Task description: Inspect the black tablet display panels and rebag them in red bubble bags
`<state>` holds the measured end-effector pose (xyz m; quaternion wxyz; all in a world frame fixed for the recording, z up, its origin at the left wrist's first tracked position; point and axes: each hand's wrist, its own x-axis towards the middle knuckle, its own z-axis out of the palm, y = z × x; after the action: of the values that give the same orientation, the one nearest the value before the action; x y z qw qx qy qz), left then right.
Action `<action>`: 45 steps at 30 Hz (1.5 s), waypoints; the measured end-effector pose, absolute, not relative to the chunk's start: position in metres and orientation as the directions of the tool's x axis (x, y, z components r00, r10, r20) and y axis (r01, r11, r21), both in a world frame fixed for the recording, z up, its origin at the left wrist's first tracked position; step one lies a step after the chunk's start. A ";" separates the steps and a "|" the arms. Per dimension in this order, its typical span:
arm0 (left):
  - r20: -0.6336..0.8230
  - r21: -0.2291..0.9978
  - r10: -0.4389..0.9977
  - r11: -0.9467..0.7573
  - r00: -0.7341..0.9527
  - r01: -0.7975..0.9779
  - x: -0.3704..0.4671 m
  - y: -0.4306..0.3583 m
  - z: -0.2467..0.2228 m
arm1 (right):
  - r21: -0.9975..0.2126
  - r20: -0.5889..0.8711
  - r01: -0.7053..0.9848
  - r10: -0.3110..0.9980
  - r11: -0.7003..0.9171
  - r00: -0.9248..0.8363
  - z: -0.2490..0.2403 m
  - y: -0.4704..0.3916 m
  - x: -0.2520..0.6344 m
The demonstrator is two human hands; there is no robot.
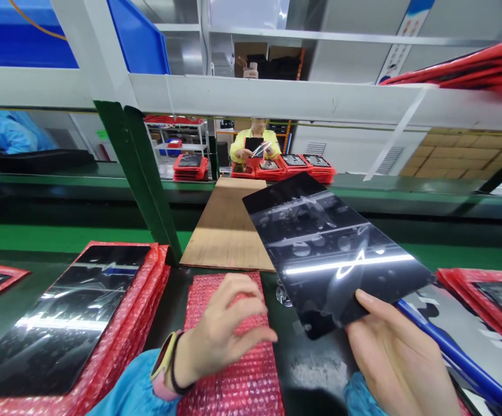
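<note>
My right hand (400, 346) grips the lower edge of a glossy black panel (333, 248), thumb on its face, holding it tilted above the dark worktop. Clear film with bubbles seems to cover the panel. My left hand (229, 323) hovers over a sheet of pink bubble wrap (237, 375), fingers curved and apart, holding nothing. On the left, another black panel (77, 306) lies on a stack of red bubble-wrap sleeves (147, 306).
A wooden board (225, 225) bridges to the far bench, where a person in yellow (255, 144) holds a dark panel beside red stacks. A green post (140, 179) stands left. At right are a blue tool handle (458, 352) and sleeved panels (493, 300).
</note>
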<state>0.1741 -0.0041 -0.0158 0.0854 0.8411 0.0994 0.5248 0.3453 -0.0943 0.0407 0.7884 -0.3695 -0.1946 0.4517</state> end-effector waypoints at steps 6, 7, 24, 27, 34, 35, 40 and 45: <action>0.819 0.169 0.112 -0.984 0.563 -0.050 0.158 -0.014 0.003 | -0.678 -0.010 -0.688 0.932 0.259 0.361 0.028 -0.090 0.330; 0.812 0.206 0.125 -0.975 0.570 -0.080 0.157 -0.015 0.003 | -0.676 -0.006 -0.692 0.937 0.254 0.350 0.026 -0.089 0.328; 0.542 0.787 0.815 -0.578 0.208 0.214 0.144 0.000 0.004 | -0.742 0.039 -0.625 0.946 0.243 0.321 -0.004 -0.084 0.332; 0.278 0.955 0.924 -0.234 0.264 -0.183 0.143 0.008 0.009 | -0.746 -0.021 -0.628 0.934 0.222 0.356 -0.002 -0.086 0.334; 0.144 0.682 0.956 -0.282 -0.255 -0.675 0.154 0.007 0.010 | -0.758 0.001 -0.612 0.940 0.224 0.342 -0.001 -0.074 0.310; 0.154 0.682 0.938 -0.328 -0.310 -0.654 0.153 0.005 0.011 | -0.761 0.038 -0.597 0.935 0.256 0.353 0.000 -0.073 0.304; 0.283 0.679 0.799 -0.558 -0.531 -0.477 0.148 -0.006 0.016 | -0.823 0.181 -0.496 0.956 0.275 0.231 0.012 -0.082 0.278; 0.340 0.683 0.727 -0.627 -0.596 -0.374 0.145 -0.011 0.015 | -0.867 0.142 -0.417 0.938 0.272 0.317 0.009 -0.084 0.270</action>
<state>0.1452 -0.0114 0.0149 0.3252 0.3102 0.2844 0.8469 0.2705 -0.0836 0.0095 0.7188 -0.3765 -0.3456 0.4713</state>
